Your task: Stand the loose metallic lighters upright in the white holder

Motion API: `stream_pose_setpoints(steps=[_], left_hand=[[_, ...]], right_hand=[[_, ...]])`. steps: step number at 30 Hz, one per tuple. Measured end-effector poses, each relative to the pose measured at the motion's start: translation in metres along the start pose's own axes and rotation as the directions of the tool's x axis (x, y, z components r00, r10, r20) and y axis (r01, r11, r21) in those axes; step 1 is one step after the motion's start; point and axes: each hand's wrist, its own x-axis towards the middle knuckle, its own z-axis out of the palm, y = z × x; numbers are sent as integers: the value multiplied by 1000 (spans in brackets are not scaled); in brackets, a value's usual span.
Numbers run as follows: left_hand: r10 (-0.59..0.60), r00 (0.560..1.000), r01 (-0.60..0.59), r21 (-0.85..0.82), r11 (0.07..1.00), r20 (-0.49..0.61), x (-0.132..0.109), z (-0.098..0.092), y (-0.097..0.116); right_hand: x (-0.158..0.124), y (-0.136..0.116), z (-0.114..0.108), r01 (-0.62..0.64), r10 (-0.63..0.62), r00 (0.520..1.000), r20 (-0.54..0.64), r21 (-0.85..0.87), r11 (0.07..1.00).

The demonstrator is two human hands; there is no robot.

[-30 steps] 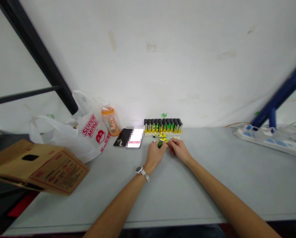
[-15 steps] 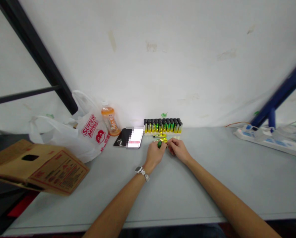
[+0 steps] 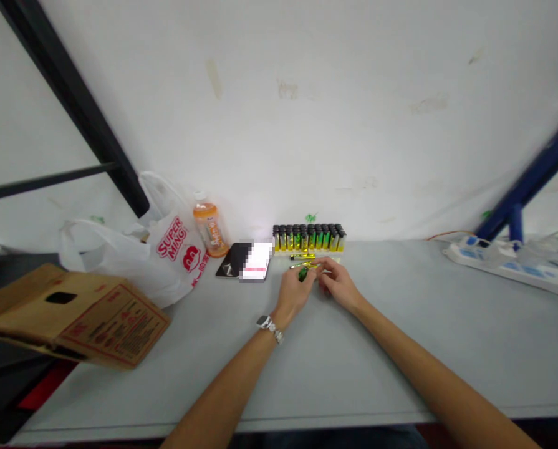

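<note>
My left hand (image 3: 295, 292) is closed around a green lighter (image 3: 302, 274), whose dark green end shows between thumb and fingers. Opposite it, my right hand (image 3: 339, 284) has its fingers bent, the tips meeting my left fingertips; whatever they pinch is hidden. Just beyond both hands, a few yellow lighters (image 3: 303, 257) with metal ends lie on their sides. Behind these stand several upright lighters (image 3: 308, 238) in packed rows, black-topped with yellow and green bodies, in a pale, low tray (image 3: 285, 253).
Left of the lighters lie a black-and-white flat item (image 3: 232, 260), an orange drink bottle (image 3: 211, 227), a white plastic bag (image 3: 166, 262) and an open cardboard box (image 3: 115, 324). A white power strip (image 3: 503, 265) with cables sits at the right by a blue post (image 3: 531, 168).
My right hand has shifted slightly, its index finger now reaching further over the lying lighters. My left hand keeps the green lighter in nearly the same place.
</note>
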Motion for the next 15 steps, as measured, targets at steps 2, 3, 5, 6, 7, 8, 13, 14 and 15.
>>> stream_pose_setpoints(steps=[2, 3, 5, 6, 7, 8, 13, 14, 15], left_hand=[[4, 999, -1, -92, 996, 33, -1, -2, -2], [-5, 999, 12, -148, 989, 48, -2, -3, -3], [-51, 996, 69, -268, 961, 72, -2, -3, -5], [-81, 993, 105, -329, 938, 86, -2, -4, -5], [-108, 989, 140, -383, 913, 103, -2, -4, -5], [-131, 984, 172, -425, 889, 123, -2, -4, -4], [-209, 954, 288, -469, 835, 213, 1, -6, 0], [-223, 950, 302, -463, 833, 219, 2, -6, -1], [-243, 947, 315, -457, 832, 210, 3, -7, -2]], right_hand=[[-4, -14, 1, 71, -68, 994, 84, -32, 997], [-6, -21, 2, 114, -106, 987, 125, -61, 992], [-7, -35, 2, 187, -154, 967, 204, -151, 971], [-7, -42, 2, 220, -170, 956, 239, -200, 955], [-5, -47, 2, 250, -182, 945, 271, -243, 937], [-3, -51, 2, 276, -192, 935, 298, -275, 921], [10, -64, 0, 264, -152, 919, 363, -283, 922], [13, -65, 0, 225, -124, 926, 357, -258, 940], [17, -66, -1, 190, -102, 935, 340, -235, 953]])
